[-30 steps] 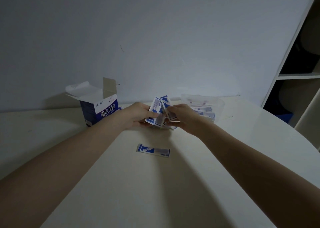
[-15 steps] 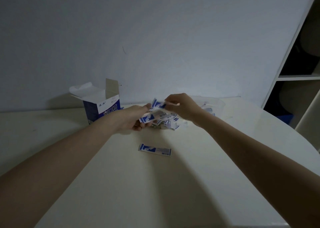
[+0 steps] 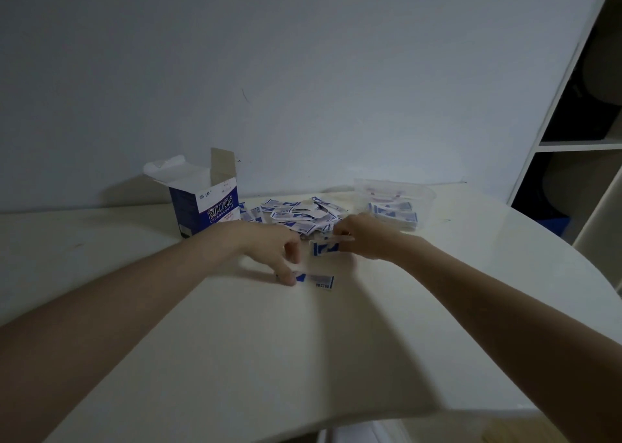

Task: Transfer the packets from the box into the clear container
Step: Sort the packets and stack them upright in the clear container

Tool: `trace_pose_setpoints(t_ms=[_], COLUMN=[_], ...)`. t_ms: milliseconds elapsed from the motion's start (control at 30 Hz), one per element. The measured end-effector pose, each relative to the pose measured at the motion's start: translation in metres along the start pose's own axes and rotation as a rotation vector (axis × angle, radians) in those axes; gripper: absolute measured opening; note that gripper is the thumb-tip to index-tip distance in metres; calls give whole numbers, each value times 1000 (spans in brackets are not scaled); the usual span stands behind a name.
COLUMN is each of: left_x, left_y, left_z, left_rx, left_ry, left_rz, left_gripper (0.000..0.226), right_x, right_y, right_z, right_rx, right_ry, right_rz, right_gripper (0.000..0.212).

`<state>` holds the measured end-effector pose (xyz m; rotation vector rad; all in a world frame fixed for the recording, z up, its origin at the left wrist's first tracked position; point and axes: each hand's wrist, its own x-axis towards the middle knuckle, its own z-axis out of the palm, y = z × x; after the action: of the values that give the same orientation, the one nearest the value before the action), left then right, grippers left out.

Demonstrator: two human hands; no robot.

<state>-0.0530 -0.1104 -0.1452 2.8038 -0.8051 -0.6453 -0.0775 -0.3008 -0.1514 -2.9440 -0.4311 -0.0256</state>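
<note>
**Packet lying flat right by the left fingertips**

The packet is alone on the desk, in front of the big pile of packets. It lies flat, and its long side runs from left to right. The left hand reaches down to it. Its fingers are a bit curled and touch the packet's left end. I think they are just starting to pinch it, but they do not hold it yet.

The right hand is close by, a little farther back. Its fingers pinch a small bunch of packets just above the desk.

The left hand is the nearer one, so it should pick up the lone packet. The packet is thin and flat, so I think the fingers need to slide under its left end or lift that edge first.

The clear container sits to the right, behind the right hand, with some packets already inside. The open box stands on the left.
</note>
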Motion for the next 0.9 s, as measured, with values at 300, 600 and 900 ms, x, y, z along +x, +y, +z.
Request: trace_pose_setpoints(t_ms=[300,600,900], left_x=[-6,5,31], left_y=[5,7,11], left_z=[6,-8,-6], left_rx=[-124,-431,-528], left_ry=[62,386,597], left_rz=[76,69,-62], left_gripper=[16,25,29], right_x=[-9,-11,-4], right_y=[-7,-21,-10], right_z=[-16,-22,-31], right_rx=[534,202,-9], right_ry=[-53,-79,-76], right_rz=[140,41,62], right_gripper=[20,25,32])
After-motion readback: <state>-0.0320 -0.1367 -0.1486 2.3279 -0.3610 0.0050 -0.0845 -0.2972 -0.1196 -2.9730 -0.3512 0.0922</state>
